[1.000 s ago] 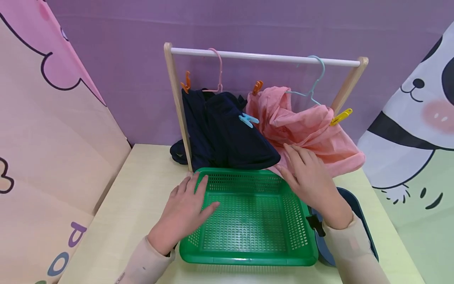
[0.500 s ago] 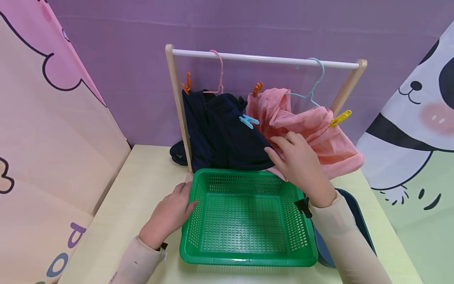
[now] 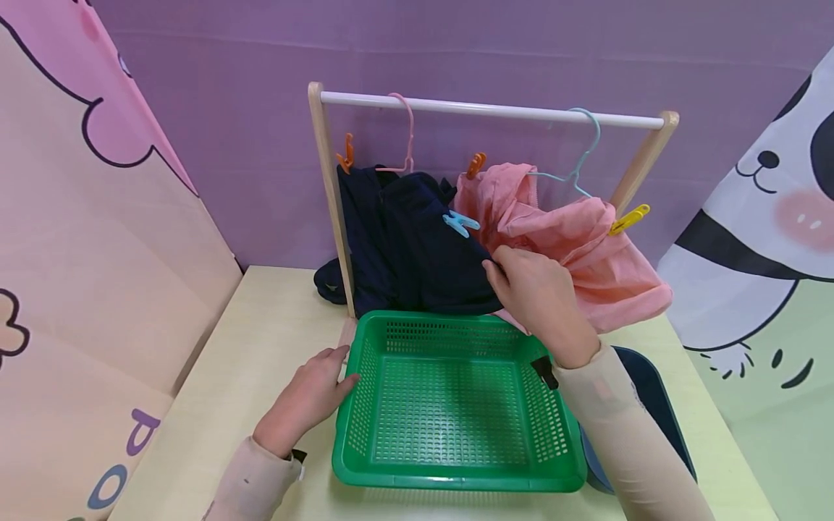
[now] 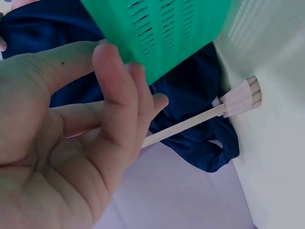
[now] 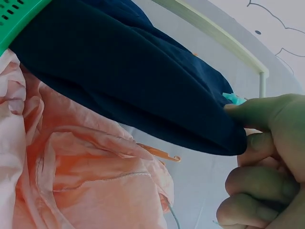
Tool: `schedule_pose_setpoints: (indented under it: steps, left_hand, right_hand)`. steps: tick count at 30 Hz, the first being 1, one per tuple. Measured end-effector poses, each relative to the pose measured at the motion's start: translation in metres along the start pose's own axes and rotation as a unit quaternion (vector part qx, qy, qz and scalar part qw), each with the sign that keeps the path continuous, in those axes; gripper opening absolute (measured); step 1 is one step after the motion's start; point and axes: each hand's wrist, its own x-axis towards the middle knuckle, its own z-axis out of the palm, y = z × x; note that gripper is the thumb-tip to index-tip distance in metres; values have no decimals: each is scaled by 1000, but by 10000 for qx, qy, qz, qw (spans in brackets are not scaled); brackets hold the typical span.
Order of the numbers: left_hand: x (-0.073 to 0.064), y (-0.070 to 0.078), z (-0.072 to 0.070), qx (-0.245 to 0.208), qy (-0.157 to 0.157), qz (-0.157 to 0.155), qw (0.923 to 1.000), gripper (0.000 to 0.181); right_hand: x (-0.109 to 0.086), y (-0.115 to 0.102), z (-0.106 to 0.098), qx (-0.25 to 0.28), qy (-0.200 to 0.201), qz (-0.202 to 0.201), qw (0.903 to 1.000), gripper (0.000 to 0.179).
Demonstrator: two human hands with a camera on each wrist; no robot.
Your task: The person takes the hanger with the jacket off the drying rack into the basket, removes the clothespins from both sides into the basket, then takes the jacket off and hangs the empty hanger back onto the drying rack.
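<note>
A navy garment hangs from a pink hanger, with an orange clothespin and a light blue clothespin on it. A short zip shows on it in the left wrist view. My right hand pinches its right edge between thumb and index finger, the other fingers curled. My left hand is loosely bent at the left rim of a green plastic basket; its thumb touches the rim. Behind my right hand hangs a pink garment on a light blue hanger.
The wooden rack with a white rod stands behind the basket. A yellow clothespin and another orange clothespin grip the pink garment. Right of the basket sits a dark blue bin, partly under my right forearm.
My right hand has moved left from the pink garment onto the navy garment's edge and now pinches it. My left hand has drawn back left and down from over the basket to its rim.
</note>
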Motion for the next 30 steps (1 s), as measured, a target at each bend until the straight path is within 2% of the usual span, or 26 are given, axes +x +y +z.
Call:
schedule_pose_setpoints:
  steps: [7, 16, 23, 30]
  left_hand:
    - [0, 1, 0, -80, -59, -150, 9998, 59]
    - [0, 3, 0, -78, -39, -208, 9997, 58]
    - [2, 3, 1, -194, -17, -112, 9997, 55]
    - [3, 4, 1, -96, -50, -174, 9998, 55]
  right_hand:
    - [-1, 1, 2, -90, -77, 132, 9998, 20]
    - [-6, 7, 0, -306, 321, -81, 9990, 19]
    - [-11, 13, -17, -490, 599, -266, 9966, 20]
    - [-28, 24, -38, -644, 909, -497, 9925, 19]
